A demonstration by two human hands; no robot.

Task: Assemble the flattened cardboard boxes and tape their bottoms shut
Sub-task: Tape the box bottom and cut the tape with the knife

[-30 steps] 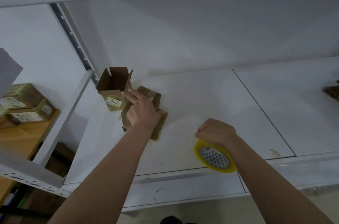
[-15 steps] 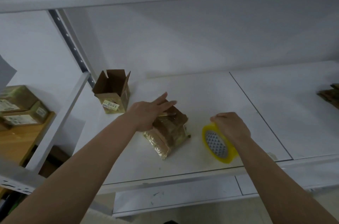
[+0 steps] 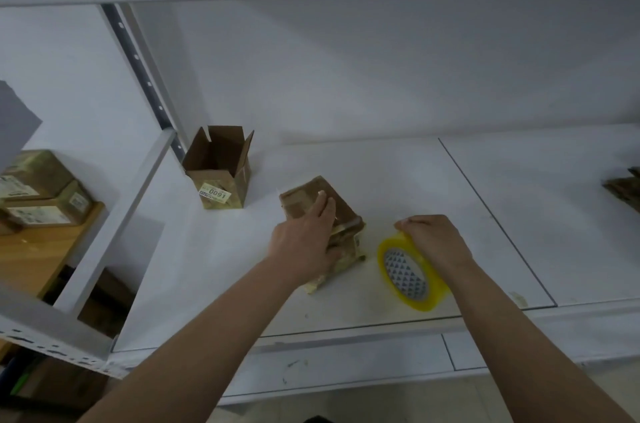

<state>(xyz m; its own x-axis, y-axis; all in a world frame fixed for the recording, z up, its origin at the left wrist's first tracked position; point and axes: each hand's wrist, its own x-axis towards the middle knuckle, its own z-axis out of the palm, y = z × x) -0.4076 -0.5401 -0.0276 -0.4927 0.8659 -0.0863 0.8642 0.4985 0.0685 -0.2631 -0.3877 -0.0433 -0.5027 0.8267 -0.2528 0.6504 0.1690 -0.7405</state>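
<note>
White shelving is carrying everything, a pale shelf board (image 3: 398, 180) running under a plain wall. At its middle, the box being worked on (image 3: 313, 202) is lying on its side with tape shining along its near end. The left hand (image 3: 304, 242) is pressing on top of it, fingers (image 3: 325, 206) stretched flat rather than curled. Just right of it, the right hand (image 3: 434, 242) is gripping the yellow tape roll (image 3: 408, 275), which is standing on edge; whether a strip is running from roll to box, I cannot tell. Further left, an assembled box (image 3: 221, 169) is standing upright with its top flaps open, and nothing is showing inside it. That one looks finished; this one seems nearly taped. At the far right edge, flattened cardboard (image 3: 625, 190) is probably waiting its turn. Sealed cartons (image 3: 41, 194) are sitting on a wooden surface beyond the left upright.
</note>
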